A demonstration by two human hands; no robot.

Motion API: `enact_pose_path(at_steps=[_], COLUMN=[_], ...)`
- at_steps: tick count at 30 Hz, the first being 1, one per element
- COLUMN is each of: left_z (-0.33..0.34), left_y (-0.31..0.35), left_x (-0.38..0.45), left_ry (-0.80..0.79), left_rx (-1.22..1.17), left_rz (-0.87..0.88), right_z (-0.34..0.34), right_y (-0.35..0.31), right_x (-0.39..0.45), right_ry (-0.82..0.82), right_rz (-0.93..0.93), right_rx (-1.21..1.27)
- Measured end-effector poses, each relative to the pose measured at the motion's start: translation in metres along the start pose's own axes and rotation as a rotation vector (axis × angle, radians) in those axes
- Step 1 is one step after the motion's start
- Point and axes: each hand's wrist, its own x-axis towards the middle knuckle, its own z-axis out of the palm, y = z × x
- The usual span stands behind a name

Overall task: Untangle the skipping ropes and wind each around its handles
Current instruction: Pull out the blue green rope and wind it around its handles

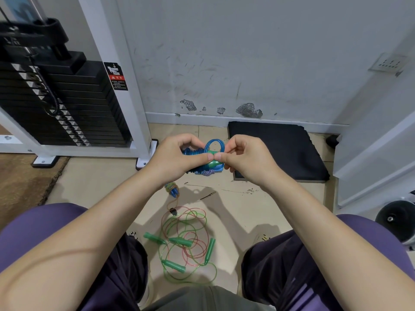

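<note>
Between both hands, raised above the floor: blue rope (214,145) wound in coils round its handles (213,163), one loop standing up above the thumbs. Left hand (177,157) grips the wound bundle, fingers curled over the coils. Right hand (244,158) pinches the rope loop at the bundle's end, thumb tip touching the left thumb tip. Below the hands, on the floor between the knees: tangle of green and pink ropes (186,241) with four green handles (177,264) lying loose among the strands. Just below the left hand: a small wound bundle with blue handles (172,189). Beyond the right hand: black mat (280,149) against the wall.
</note>
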Motion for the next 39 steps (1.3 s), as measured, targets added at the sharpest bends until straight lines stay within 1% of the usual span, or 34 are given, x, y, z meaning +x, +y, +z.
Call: enact_pose_path(at_steps=[3, 5, 8, 10, 11, 14, 16, 18, 20, 21, 23, 25, 27, 30, 32, 34, 36, 39], left_z=[-0.001, -0.002, -0.003, -0.003, -0.003, -0.004, -0.004, -0.002, 0.002, 0.002, -0.004, -0.014, -0.019, -0.021, -0.021, -0.02, -0.017, -0.016], left_y=[0.0, 0.001, 0.007, 0.011, 0.013, 0.017, 0.019, 0.02, 0.021, 0.022, 0.024, 0.024, 0.022, 0.017, 0.015, 0.016, 0.016, 0.018], left_x=[-0.001, -0.002, -0.004, -0.007, -0.007, -0.007, -0.007, -0.008, -0.008, -0.007, -0.005, -0.003, -0.004, -0.002, -0.002, -0.003, -0.005, -0.006], left_ry=[-0.002, -0.017, -0.051, -0.064, -0.063, -0.043, -0.029, -0.029, -0.01, 0.013, 0.057, 0.045, -0.03, -0.137, -0.211, -0.318, -0.411, -0.461], left_rx=[0.004, -0.012, -0.046, -0.074, -0.087, -0.141, -0.19, -0.229, -0.293, -0.331, -0.358, -0.301, -0.22, -0.087, -0.088, -0.127, -0.131, -0.119], left_rz=[0.01, 0.01, 0.015, 0.022, 0.024, 0.006, -0.018, -0.05, -0.099, -0.124, -0.151, -0.137, -0.123, -0.158, -0.186, -0.217, -0.231, -0.215], right_z=[0.001, 0.001, -0.002, -0.004, -0.004, -0.006, -0.008, -0.009, -0.01, -0.012, -0.022, -0.033, -0.036, -0.024, -0.017, -0.014, -0.01, -0.007], right_y=[0.002, 0.002, -0.002, -0.003, -0.003, -0.003, -0.002, -0.004, -0.005, -0.005, -0.003, -0.001, 0.002, 0.005, 0.007, 0.008, 0.009, 0.008], right_x=[-0.001, -0.002, -0.004, -0.005, -0.005, -0.004, -0.003, -0.004, -0.004, -0.004, -0.001, 0.003, 0.005, 0.006, 0.008, 0.01, 0.011, 0.014], right_ry=[-0.059, -0.102, -0.258, -0.32, -0.327, -0.294, -0.305, -0.367, -0.435, -0.443, -0.41, -0.381, -0.345, -0.241, -0.166, -0.086, 0.006, 0.139], right_rz=[0.065, 0.136, 0.236, 0.236, 0.228, 0.21, 0.197, 0.182, 0.174, 0.165, 0.142, 0.115, 0.094, 0.088, 0.065, 0.031, -0.006, -0.027], right_rx=[0.105, 0.245, 0.478, 0.486, 0.475, 0.47, 0.49, 0.486, 0.427, 0.391, 0.342, 0.351, 0.406, 0.508, 0.537, 0.502, 0.393, 0.323])
